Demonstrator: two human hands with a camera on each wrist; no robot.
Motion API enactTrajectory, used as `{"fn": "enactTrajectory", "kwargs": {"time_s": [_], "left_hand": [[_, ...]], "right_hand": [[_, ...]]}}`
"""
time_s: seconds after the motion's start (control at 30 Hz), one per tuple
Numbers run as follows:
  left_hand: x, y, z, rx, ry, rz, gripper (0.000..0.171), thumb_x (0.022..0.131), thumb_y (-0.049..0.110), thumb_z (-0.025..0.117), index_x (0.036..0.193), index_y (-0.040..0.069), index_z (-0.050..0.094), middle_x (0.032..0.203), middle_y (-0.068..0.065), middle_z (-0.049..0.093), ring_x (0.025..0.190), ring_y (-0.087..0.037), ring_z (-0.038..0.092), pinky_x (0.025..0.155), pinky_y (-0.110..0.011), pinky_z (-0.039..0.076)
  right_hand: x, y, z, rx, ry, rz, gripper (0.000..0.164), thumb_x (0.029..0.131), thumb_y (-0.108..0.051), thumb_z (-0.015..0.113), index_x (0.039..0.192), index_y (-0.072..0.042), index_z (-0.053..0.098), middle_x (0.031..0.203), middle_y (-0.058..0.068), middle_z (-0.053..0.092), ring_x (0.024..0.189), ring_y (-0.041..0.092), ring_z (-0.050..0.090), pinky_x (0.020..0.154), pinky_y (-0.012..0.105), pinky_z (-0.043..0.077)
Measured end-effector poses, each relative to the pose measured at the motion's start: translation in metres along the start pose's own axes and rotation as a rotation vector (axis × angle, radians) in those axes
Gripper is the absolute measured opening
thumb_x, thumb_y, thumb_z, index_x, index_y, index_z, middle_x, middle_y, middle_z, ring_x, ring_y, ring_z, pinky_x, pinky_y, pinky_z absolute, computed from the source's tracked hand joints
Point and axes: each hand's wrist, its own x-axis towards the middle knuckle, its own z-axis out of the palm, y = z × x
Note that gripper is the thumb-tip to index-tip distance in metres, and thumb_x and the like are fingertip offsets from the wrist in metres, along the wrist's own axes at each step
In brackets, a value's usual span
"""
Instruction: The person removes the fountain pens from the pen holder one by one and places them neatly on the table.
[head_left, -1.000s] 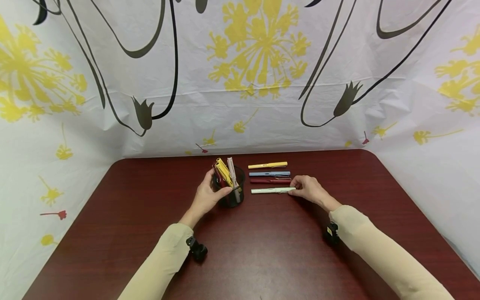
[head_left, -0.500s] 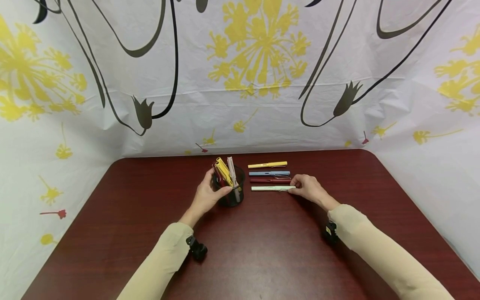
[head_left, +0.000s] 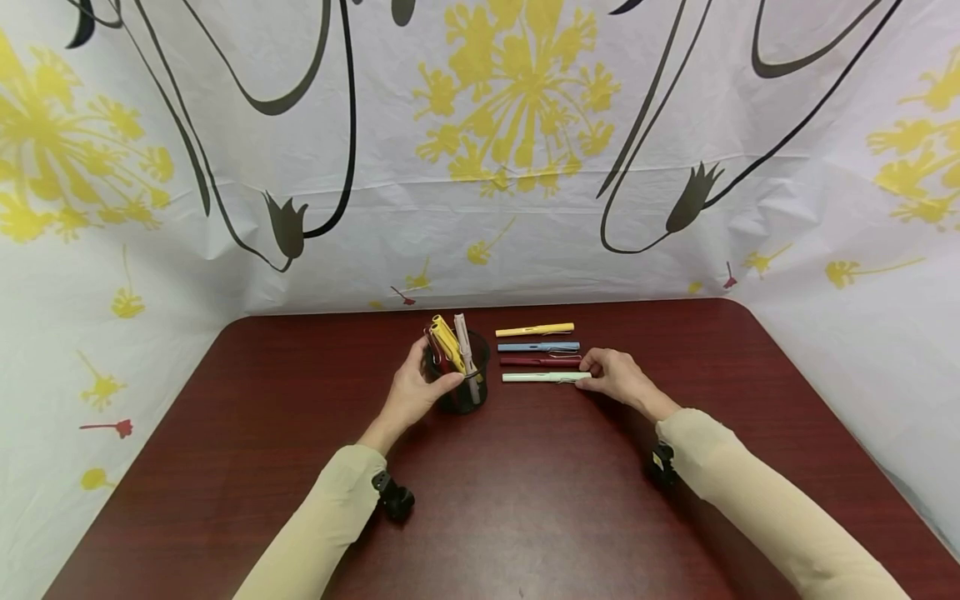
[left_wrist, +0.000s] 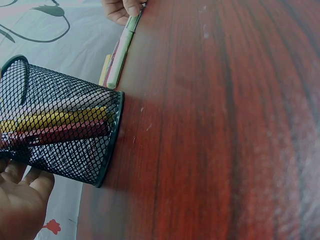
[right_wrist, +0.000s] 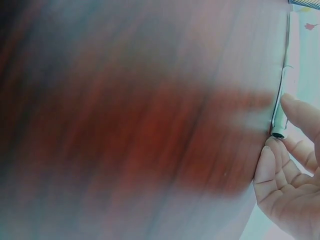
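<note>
Black wire mesh for the cup (head_left: 463, 405), and going L to R the left hand (head_left: 411, 387) comes first: thumb on the near side by the rim, fingers spread round the far left side, so it's clamped on the cup. Cup's upright on the dark red-brown table (head_left: 480, 500). Prob light but stiff, and w/ pens in it I'd guess it's a bit top-heavy, so side walls are the place to hold.

Count in the cup: looks like 2 yellow pens (head_left: 447, 342), 1 pale pen (head_left: 464, 342), plus dark red (head_left: 433, 350) at the left edge, can't tell if that's 1 or more.

Just right of the cup, 4 loose pens lying roughly parallel, far to near: 1 yellow pen (head_left: 534, 330), 1 blue pen (head_left: 536, 347), 1 maroon pen (head_left: 538, 362), 1 mint pen (head_left: 540, 377). IMO they're light, rigid, smooth, a bit slippery and apt to roll, tho the clips should help. Best grip is prob mid-barrel or the clip end.

Far right, the right hand (head_left: 621, 379) pinches the mint pen's right (clip) end btwn thumb and fingers, pen flat on the table afaict. 2 wrist cams total, 1 per arm.
</note>
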Motion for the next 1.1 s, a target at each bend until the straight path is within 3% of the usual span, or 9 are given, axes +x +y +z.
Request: {"fn": "enactTrajectory", "kwargs": {"time_s": [0.63,0.9,1.1], "left_hand": [[0.001,-0.002,0.001,-0.008,0.006,0.014,0.086,0.08,0.023,0.077,0.147,0.008,0.026,0.144,-0.017,0.041,0.131,-0.029,0.043,0.104,-0.044,0.038],[0.001,-0.002,0.001,-0.01,0.004,0.009,0.086,0.08,0.022,0.076,0.147,0.008,0.025,0.144,-0.017,0.041,0.131,-0.029,0.042,0.104,-0.044,0.038],[0.001,-0.001,0.0,0.001,0.001,0.005,0.086,0.08,0.024,0.076,0.148,0.008,0.025,0.145,-0.017,0.04,0.132,-0.029,0.041,0.104,-0.044,0.038]], "right_hand": [[-0.001,0.002,0.001,0.037,0.022,-0.009,0.031,0.079,-0.02,0.076,0.099,-0.001,0.063,0.091,0.012,0.063,0.086,0.025,0.058,0.074,0.04,0.049],[-0.004,-0.004,-0.004,0.095,0.086,0.022,0.028,0.083,-0.024,0.073,0.096,-0.003,0.059,0.082,0.008,0.059,0.07,0.017,0.052,0.061,0.03,0.042],[0.002,-0.022,-0.004,0.179,0.167,0.0,0.026,0.085,-0.024,0.071,0.096,-0.003,0.059,0.079,0.006,0.058,0.067,0.015,0.05,0.057,0.024,0.04]]}}
